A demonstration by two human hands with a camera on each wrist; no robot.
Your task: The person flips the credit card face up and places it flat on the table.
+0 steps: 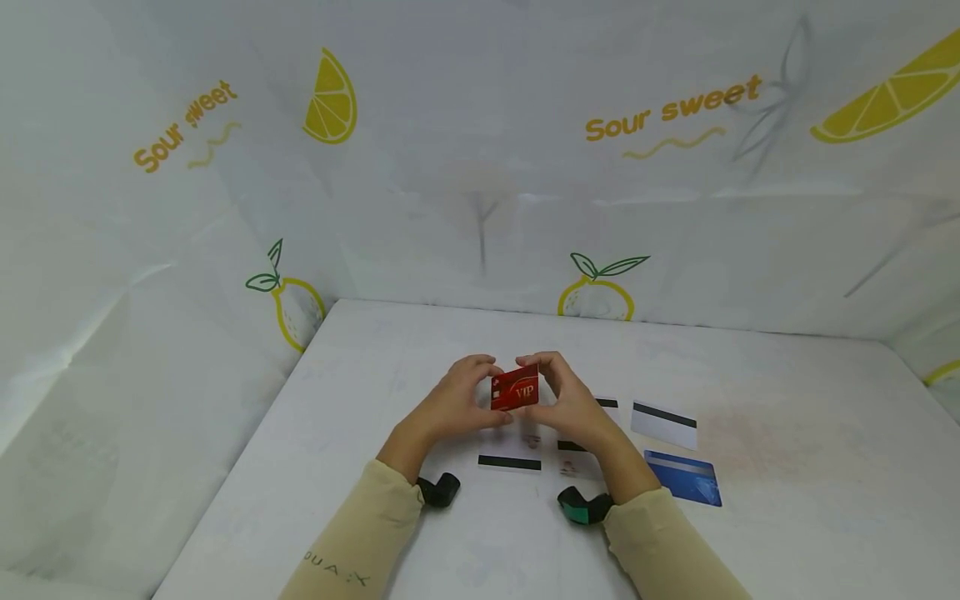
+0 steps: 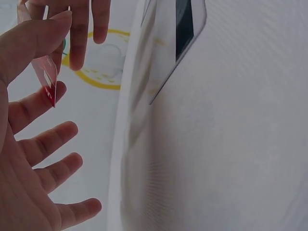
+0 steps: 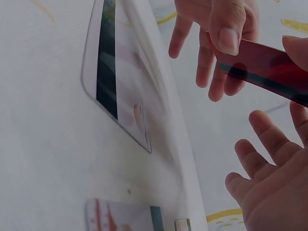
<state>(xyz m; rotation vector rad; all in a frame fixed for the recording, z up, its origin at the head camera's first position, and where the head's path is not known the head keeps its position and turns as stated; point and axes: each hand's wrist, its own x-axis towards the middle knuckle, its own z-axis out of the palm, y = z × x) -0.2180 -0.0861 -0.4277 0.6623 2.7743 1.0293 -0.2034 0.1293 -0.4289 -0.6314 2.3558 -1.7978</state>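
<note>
A red card [image 1: 515, 387] with "VIP" printed on it is held up above the table, its face toward the head camera. My left hand [image 1: 459, 402] pinches its left end between thumb and index finger, the other fingers spread in the left wrist view. At the other end, my right hand [image 1: 570, 408] grips the card by thumb and forefinger. The card's back, with a dark stripe, shows in the right wrist view. Under the hands lies a white card [image 1: 504, 446] with a black stripe. More striped cards are partly hidden by the right hand and forearm.
Right of the right forearm, a white card [image 1: 663, 427] with a black stripe and a blue card [image 1: 682, 477] lie flat on the white table [image 1: 810, 517]. A white sheet with lemon prints [image 1: 465, 150] hangs behind the table. Black bands circle both wrists.
</note>
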